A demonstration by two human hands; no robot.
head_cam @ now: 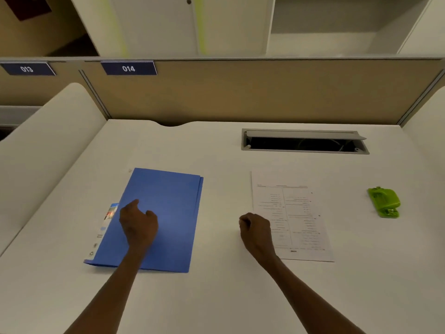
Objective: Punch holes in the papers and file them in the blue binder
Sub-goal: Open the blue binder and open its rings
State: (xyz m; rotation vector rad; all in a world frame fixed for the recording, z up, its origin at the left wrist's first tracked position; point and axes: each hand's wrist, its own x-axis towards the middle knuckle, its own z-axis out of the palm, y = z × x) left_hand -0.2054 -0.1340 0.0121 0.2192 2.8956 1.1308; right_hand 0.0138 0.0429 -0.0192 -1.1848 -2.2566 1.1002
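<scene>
A blue binder [166, 213] lies closed on the white desk [216, 297], left of centre, with a printed strip showing along its left edge. My left hand [138, 222] rests on its cover, fingers loosely curled, holding nothing. A printed sheet of paper [301, 213] lies flat to the right of centre. My right hand [256, 229] is curled into a loose fist at the sheet's left edge, gripping nothing that I can see. A green hole punch [384, 202] sits on the desk to the right of the paper, apart from both hands.
An open cable tray [304, 142] is set into the desk behind the paper. A tan partition [240, 92] with labels 013 and 014 closes the back. White side panels [48, 141] flank the desk on left and right.
</scene>
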